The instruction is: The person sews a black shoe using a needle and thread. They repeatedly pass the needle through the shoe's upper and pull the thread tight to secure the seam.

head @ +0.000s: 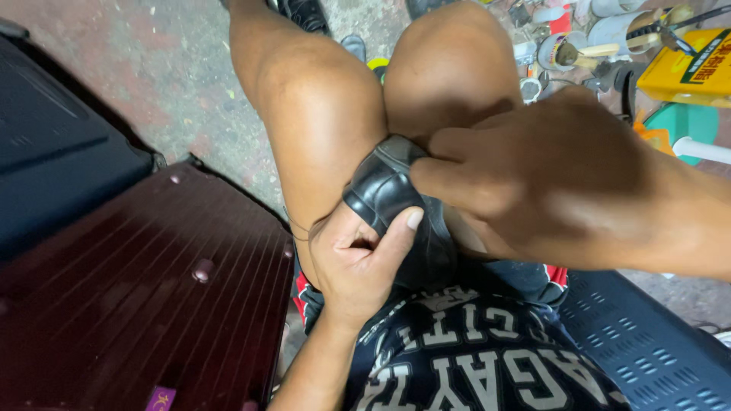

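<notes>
The left hand (358, 259) comes up from the bottom edge between the person's thighs, wrist bent, palm turned upward; its thumb presses flat against the lower side of a black leather shoe (384, 194) and its fingers curl in beneath it, closed on the shoe. The right hand (548, 183) reaches in from the right edge, forearm level, back of the hand toward the camera, with its fingertips bunched narrowly and pinching the shoe's top edge. The shoe sits wedged between the two knees, just above the lap, touching both hands. Most of it is hidden behind the right hand and the thighs, so its toe and sole cannot be made out. To the left lies a dark red ribbed suitcase (145, 289), cut off by the frame. Top right, a yellow box (685, 72) and cluttered tools are partly cropped and hard to tell apart
</notes>
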Motion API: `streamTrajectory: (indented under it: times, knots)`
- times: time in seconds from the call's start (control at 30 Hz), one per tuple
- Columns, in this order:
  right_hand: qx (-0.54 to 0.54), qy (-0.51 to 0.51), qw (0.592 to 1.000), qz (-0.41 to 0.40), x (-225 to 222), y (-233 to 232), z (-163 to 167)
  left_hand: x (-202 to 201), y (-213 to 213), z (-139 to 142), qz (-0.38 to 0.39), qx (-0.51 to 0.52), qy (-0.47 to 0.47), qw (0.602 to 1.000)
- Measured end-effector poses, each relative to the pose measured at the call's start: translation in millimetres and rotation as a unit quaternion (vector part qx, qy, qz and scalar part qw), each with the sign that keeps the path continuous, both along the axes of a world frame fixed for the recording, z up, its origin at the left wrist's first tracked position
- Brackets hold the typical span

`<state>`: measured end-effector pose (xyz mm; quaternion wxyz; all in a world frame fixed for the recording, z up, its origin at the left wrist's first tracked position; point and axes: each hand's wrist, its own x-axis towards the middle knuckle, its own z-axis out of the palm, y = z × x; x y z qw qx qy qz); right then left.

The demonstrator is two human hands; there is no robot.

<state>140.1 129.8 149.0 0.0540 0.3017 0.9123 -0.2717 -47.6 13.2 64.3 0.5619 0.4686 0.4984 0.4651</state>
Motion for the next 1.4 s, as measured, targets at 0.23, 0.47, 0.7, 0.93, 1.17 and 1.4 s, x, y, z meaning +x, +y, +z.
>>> streamTrajectory:
  times: [0.23,0.47,0.7,0.93,1.17,1.4]
  knots:
    - [0.032,0.080,0.996,0.005,32,-12,-6,-7,-25,9,0.050,-0.096,0.026,0.994]
    - [-0.058,0.035,0.974,-0.217,63,-43,-16,-43,-15,7,0.269,-0.036,0.153,0.950]
    - [-0.041,0.062,0.967,-0.243,65,-53,-15,-15,-13,27,0.012,0.100,0.284,0.953]
    - [-0.068,0.078,0.965,-0.240,66,-54,-10,-35,-42,10,0.055,-0.022,-0.088,0.994]
    - [-0.061,0.101,0.965,-0.234,59,-53,-13,-16,-37,12,0.073,-0.210,-0.109,0.969]
    - [-0.039,0.124,0.975,-0.182,47,-32,-9,10,-18,31,0.032,-0.049,0.144,0.988]
